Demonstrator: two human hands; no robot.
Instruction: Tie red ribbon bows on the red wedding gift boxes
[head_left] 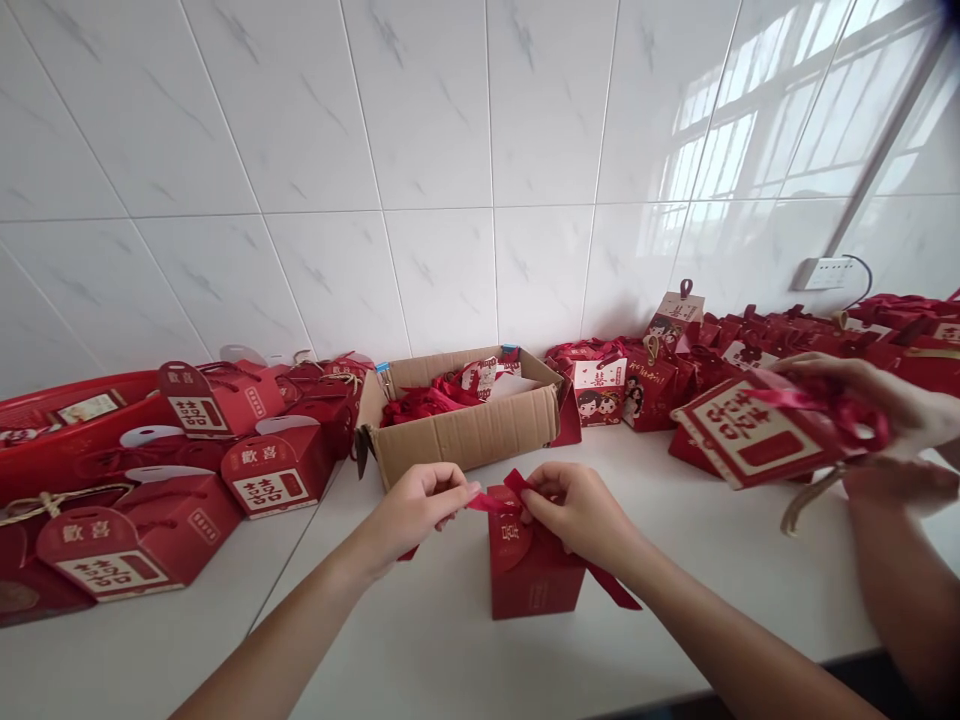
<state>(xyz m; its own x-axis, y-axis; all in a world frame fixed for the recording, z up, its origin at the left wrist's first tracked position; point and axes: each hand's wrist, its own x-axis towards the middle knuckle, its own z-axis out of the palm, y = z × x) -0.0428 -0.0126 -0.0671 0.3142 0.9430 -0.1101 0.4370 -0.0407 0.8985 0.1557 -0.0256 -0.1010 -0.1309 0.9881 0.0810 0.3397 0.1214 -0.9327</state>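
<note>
The tiled wall (435,130) rises behind the white table (390,650) I work at. On my left, a red basin (146,378) sits beyond a group of handled boxes (202,535); on my right, patterned packs (652,390) line the wall. The carton (469,440), full of red ribbon, stands just behind my work. Nearer on the right, a co-worker's hand (885,400) holds a tilted gift box (750,460).

My red box (534,592) stands upright on the table before me, its long axis vertical, gold lettering toward me. My right hand (585,505) grips ribbon at its top and covers the upper right corner, so any knot there is hard to make out. My left hand (424,505) pinches the ribbon (489,502), drawn leftward across the top; another length trails down at right.
</note>
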